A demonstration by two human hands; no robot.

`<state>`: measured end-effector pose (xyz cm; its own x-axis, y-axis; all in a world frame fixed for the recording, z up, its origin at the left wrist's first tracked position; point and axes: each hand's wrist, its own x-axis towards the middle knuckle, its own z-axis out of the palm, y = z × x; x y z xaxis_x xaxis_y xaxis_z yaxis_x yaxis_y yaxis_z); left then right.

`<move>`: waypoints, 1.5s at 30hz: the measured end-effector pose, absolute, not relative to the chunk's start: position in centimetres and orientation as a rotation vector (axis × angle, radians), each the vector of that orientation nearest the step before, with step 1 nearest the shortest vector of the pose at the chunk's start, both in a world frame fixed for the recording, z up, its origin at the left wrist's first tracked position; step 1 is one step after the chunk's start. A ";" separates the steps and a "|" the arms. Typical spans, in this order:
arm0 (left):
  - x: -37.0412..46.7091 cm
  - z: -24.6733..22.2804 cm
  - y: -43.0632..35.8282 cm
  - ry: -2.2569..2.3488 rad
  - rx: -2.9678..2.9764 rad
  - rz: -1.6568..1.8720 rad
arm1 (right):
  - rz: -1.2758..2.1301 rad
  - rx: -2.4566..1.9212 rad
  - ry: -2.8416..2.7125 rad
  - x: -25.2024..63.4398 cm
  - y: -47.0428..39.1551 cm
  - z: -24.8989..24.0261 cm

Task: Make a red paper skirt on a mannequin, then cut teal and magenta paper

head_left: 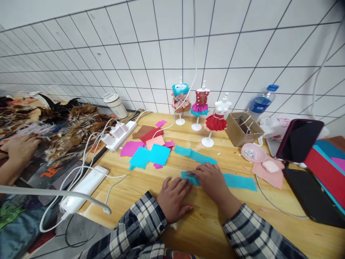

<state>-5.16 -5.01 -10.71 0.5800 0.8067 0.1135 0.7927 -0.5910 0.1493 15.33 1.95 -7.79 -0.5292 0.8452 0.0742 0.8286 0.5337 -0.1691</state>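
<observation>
A long blue strip of cloth or crepe paper (240, 182) lies flat across the wooden table in front of me. My left hand (174, 199) rests palm down with its fingers apart, the fingertips at the strip's left end. Over the strip's middle, my right hand (211, 180) is closed on a small metal tool with two thin tips (190, 173); its exact kind is unclear. The tips point left, just above the blue material. Behind my hands lies a second, crinkled blue strip (195, 155).
Blue squares (159, 154) and other coloured pieces lie back left, near a white power strip (122, 135). Three small dress forms (216, 122) stand behind. To the right are a cardboard box (239, 133), a pink dish (253, 154) and a propped phone (300, 139). Another person's hand (21, 147) is far left.
</observation>
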 end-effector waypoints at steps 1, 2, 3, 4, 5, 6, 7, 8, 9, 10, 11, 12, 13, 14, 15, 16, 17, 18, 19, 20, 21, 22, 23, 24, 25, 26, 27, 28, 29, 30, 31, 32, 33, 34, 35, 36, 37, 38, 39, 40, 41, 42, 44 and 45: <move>-5.2 -10.7 -5.0 1.381 2.712 0.260 | 0.175 -1.434 -2.624 15.3 1.9 -7.8; -5.2 -10.7 -5.0 1.384 2.704 0.262 | 0.179 -1.431 -2.626 15.4 1.9 -7.9; -5.3 -10.7 -5.0 1.389 2.697 0.268 | 0.179 -1.436 -2.623 15.5 1.9 -8.0; -5.4 -10.7 -5.0 1.394 2.692 0.279 | 0.176 -1.446 -2.615 15.7 1.9 -8.1; -5.5 -10.7 -5.0 1.401 2.690 0.293 | 0.171 -1.461 -2.599 16.0 1.9 -8.2; -5.7 -10.7 -4.9 1.410 2.689 0.312 | 0.169 -1.478 -2.579 16.3 1.8 -8.4; -5.8 -10.7 -4.9 1.421 2.687 0.331 | 0.172 -1.495 -2.557 16.7 1.8 -8.6; -5.9 -10.8 -4.8 1.428 2.686 0.348 | 0.178 -1.508 -2.538 17.0 1.7 -8.7; -5.9 -10.8 -4.7 1.432 2.685 0.361 | 0.188 -1.515 -2.525 17.2 1.7 -8.8; -6.0 -10.8 -4.7 1.433 2.687 0.366 | 0.200 -1.515 -2.516 17.5 1.6 -9.0; -6.0 -10.7 -4.6 1.433 2.688 0.368 | 0.216 -1.507 -2.511 17.7 1.6 -9.1; -6.0 -10.7 -4.5 1.429 2.692 0.369 | 0.230 -1.497 -2.506 17.9 1.6 -9.2; -6.0 -10.7 -4.5 1.423 2.696 0.367 | 0.244 -1.490 -2.500 18.1 1.7 -9.3; -6.0 -10.7 -4.5 1.421 2.697 0.364 | 0.256 -1.489 -2.489 18.4 1.8 -9.5; -5.9 -10.7 -4.5 1.418 2.695 0.360 | 0.266 -1.497 -2.476 18.6 2.0 -9.6; -5.9 -10.7 -4.6 1.415 2.692 0.355 | 0.270 -1.510 -2.464 19.0 2.2 -9.7; -5.9 -10.7 -4.6 1.415 2.687 0.355 | 0.272 -1.525 -2.455 19.3 2.5 -9.7; -5.9 -10.7 -4.6 1.417 2.682 0.358 | 0.273 -1.543 -2.442 19.6 2.7 -9.7; -5.8 -10.7 -4.7 1.417 2.678 0.363 | 0.278 -1.560 -2.420 19.7 2.9 -9.6; -5.8 -10.7 -4.7 1.417 2.677 0.368 | 0.295 -1.570 -2.393 19.8 3.1 -9.5; -5.7 -10.7 -4.7 1.416 2.677 0.372 | 0.321 -1.568 -2.366 19.7 3.1 -9.3; -5.7 -10.6 -4.7 1.416 2.677 0.374 | 0.348 -1.552 -2.352 19.4 3.1 -9.1; -5.6 -10.6 -4.7 1.415 2.678 0.373 | 0.367 -1.526 -2.357 19.1 2.9 -8.9; -5.6 -10.6 -4.7 1.414 2.678 0.370 | 0.371 -1.498 -2.377 18.6 2.7 -8.7; -5.6 -10.6 -4.7 1.415 2.678 0.370 | 0.359 -1.476 -2.405 18.2 2.4 -8.6; -5.6 -10.6 -4.7 1.414 2.679 0.371 | 0.329 -1.473 -2.424 17.8 2.1 -8.7; -5.7 -10.7 -4.7 1.410 2.684 0.373 | 0.290 -1.493 -2.424 17.5 1.9 -8.8; -5.7 -10.7 -4.7 1.407 2.690 0.377 | 0.260 -1.531 -2.409 17.4 1.8 -9.0; -5.7 -10.8 -4.8 1.403 2.697 0.384 | 0.243 -1.578 -2.390 17.4 1.8 -9.3; -5.8 -10.9 -4.8 1.402 2.703 0.394 | 0.239 -1.622 -2.381 17.6 1.9 -9.5; -5.8 -10.9 -4.8 1.404 2.708 0.405 | 0.244 -1.656 -2.383 17.9 2.1 -9.7; -5.8 -11.0 -4.8 1.409 2.710 0.415 | 0.257 -1.676 -2.394 18.3 2.3 -9.8; -5.7 -11.0 -4.8 1.419 2.709 0.427 | 0.270 -1.682 -2.409 18.6 2.6 -9.8; -5.7 -11.0 -4.8 1.429 2.708 0.437 | 0.276 -1.679 -2.423 18.9 2.8 -9.7; -5.6 -11.0 -4.8 1.438 2.705 0.443 | 0.278 -1.672 -2.428 19.1 2.9 -9.4; -5.6 -11.0 -4.8 1.444 2.702 0.445 | 0.284 -1.668 -2.415 19.1 3.0 -9.1; -5.6 -11.0 -4.8 1.446 2.700 0.442 | 0.305 -1.663 -2.387 18.9 3.0 -8.7; -5.5 -11.0 -4.8 1.445 2.700 0.436 | 0.346 -1.650 -2.353 18.5 2.9 -8.3; -5.5 -11.0 -4.8 1.444 2.702 0.430 | 0.404 -1.626 -2.320 18.0 2.8 -7.9; -5.5 -10.9 -4.8 1.444 2.705 0.424 | 0.471 -1.594 -2.294 17.3 2.7 -7.6; -5.5 -10.9 -4.9 1.446 2.709 0.423 | 0.535 -1.557 -2.291 16.5 2.6 -7.3; -5.5 -10.9 -4.9 1.448 2.712 0.420 | 0.581 -1.527 -2.306 15.7 2.5 -7.1; -5.5 -10.8 -4.9 1.445 2.724 0.413 | 0.620 -1.500 -2.345 14.1 2.8 -7.1; -5.5 -10.8 -4.9 1.447 2.731 0.410 | 0.623 -1.499 -2.362 13.4 3.0 -7.2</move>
